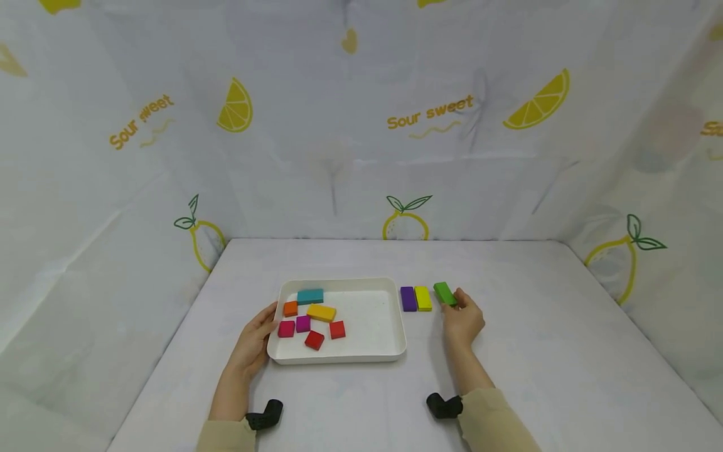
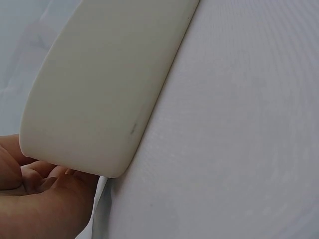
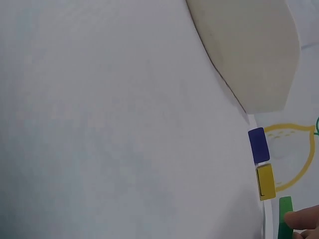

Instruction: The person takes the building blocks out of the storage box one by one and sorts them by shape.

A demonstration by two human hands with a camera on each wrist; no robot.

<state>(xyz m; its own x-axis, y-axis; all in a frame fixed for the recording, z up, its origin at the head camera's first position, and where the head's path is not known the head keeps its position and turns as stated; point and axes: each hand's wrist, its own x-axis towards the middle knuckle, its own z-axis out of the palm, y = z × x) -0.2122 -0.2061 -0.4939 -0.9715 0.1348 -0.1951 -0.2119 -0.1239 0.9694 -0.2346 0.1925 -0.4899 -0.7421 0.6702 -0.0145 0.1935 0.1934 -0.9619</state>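
Note:
My right hand (image 1: 464,319) pinches the near end of a green block (image 1: 444,293), which lies at a slant right of a yellow block (image 1: 423,299) and a purple block (image 1: 408,299). The right wrist view shows a fingertip on the green block (image 3: 285,218). At the left end of the white tray (image 1: 367,359), my left hand (image 1: 252,344) grips the wall, thumb at the rim; in the left wrist view its curled fingers reach under the tray's corner (image 2: 89,109).
Inside the tray lie a teal block (image 1: 310,297), an orange block (image 1: 290,309), a yellow-orange block (image 1: 321,312) and several red, pink and magenta blocks (image 1: 314,340), all in its left half. A lemon-print sheet (image 1: 327,157) stands behind the white table (image 1: 536,351).

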